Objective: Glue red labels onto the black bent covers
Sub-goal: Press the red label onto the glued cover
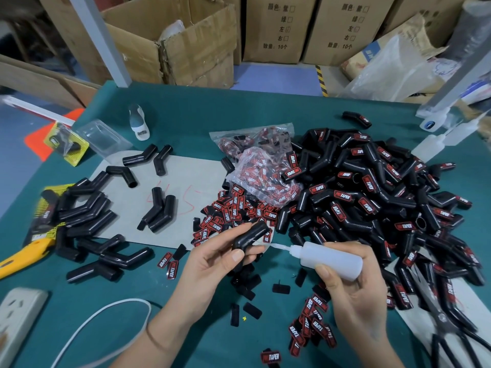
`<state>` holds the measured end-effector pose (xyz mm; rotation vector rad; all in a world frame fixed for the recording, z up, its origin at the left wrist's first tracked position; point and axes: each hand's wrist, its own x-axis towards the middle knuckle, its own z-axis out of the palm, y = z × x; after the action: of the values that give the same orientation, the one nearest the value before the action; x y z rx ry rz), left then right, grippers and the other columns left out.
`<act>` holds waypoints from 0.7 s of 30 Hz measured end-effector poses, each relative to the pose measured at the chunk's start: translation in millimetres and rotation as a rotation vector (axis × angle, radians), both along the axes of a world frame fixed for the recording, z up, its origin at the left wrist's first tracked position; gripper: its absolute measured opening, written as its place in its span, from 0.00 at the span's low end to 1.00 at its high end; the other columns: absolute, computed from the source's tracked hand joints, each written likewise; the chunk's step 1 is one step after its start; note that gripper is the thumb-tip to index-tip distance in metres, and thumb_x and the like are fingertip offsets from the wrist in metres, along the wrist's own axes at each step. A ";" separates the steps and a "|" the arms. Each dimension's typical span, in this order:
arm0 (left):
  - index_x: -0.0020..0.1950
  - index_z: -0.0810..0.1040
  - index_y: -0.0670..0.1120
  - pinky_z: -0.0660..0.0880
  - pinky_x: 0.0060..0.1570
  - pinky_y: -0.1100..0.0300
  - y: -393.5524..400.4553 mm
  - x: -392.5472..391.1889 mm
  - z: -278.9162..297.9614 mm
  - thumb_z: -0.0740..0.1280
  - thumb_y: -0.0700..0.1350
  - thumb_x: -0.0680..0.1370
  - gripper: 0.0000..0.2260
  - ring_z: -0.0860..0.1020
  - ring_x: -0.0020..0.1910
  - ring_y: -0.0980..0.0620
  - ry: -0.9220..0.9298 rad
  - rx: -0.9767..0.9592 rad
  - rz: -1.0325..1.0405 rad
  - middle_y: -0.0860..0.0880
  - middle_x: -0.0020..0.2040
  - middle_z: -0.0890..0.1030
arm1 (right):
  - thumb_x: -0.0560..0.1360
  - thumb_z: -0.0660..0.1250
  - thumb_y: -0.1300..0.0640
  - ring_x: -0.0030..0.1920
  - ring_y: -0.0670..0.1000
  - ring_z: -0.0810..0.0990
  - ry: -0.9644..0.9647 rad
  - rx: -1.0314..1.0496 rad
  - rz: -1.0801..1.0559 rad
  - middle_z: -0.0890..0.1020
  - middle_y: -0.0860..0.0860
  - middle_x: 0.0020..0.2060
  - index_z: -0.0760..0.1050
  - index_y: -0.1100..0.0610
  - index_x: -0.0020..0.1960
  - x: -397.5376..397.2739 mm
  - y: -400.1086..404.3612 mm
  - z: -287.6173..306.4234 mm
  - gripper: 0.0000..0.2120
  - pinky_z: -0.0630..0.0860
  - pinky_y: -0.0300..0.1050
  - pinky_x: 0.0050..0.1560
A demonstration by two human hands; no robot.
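Observation:
My left hand grips a black bent cover a little above the green table. My right hand holds a white squeeze glue bottle, its nozzle tip touching the cover's side. Loose red labels lie in a heap just beyond the cover, with more labels near my right wrist. A big pile of labelled covers fills the right side. Plain black covers lie on the left.
Clear bags of labels sit at the centre. A grey sheet covers the table's middle. Scissors lie at the lower right, a yellow knife and a power strip at the left. Cardboard boxes stand behind.

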<state>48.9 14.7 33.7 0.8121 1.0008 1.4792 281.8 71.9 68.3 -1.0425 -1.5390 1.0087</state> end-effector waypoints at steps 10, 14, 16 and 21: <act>0.74 0.78 0.48 0.80 0.62 0.52 0.6 -0.3 -0.8 0.73 0.50 0.81 0.21 0.82 0.65 0.36 -0.003 -0.001 -0.006 0.40 0.67 0.82 | 0.73 0.72 0.47 0.49 0.44 0.84 -0.011 0.012 -0.003 0.83 0.40 0.52 0.77 0.34 0.57 -0.2 0.6 -1.0 0.15 0.80 0.35 0.45; 0.74 0.78 0.48 0.80 0.62 0.52 0.8 -0.3 -1.1 0.73 0.50 0.81 0.21 0.82 0.65 0.36 0.006 0.000 -0.009 0.40 0.67 0.82 | 0.73 0.71 0.48 0.48 0.43 0.84 -0.019 0.040 0.015 0.82 0.39 0.52 0.77 0.33 0.58 -1.4 0.6 0.8 0.15 0.80 0.34 0.45; 0.74 0.78 0.49 0.80 0.62 0.53 0.6 -0.5 -0.6 0.73 0.50 0.82 0.21 0.82 0.65 0.37 0.010 0.005 -0.009 0.40 0.68 0.82 | 0.73 0.71 0.48 0.49 0.44 0.84 -0.022 0.044 0.009 0.82 0.39 0.52 0.77 0.34 0.58 -0.9 1.0 0.5 0.15 0.81 0.36 0.45; 0.73 0.79 0.49 0.80 0.62 0.52 -0.2 0.0 -0.2 0.74 0.50 0.81 0.21 0.82 0.65 0.37 0.008 0.001 -0.007 0.40 0.67 0.82 | 0.73 0.71 0.47 0.48 0.44 0.84 -0.019 0.041 0.004 0.82 0.39 0.52 0.77 0.34 0.58 -0.4 0.5 -0.1 0.15 0.81 0.35 0.44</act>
<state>48.8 14.5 33.4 0.8221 1.0025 1.4713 281.4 72.4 68.2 -1.0239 -1.5717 0.9681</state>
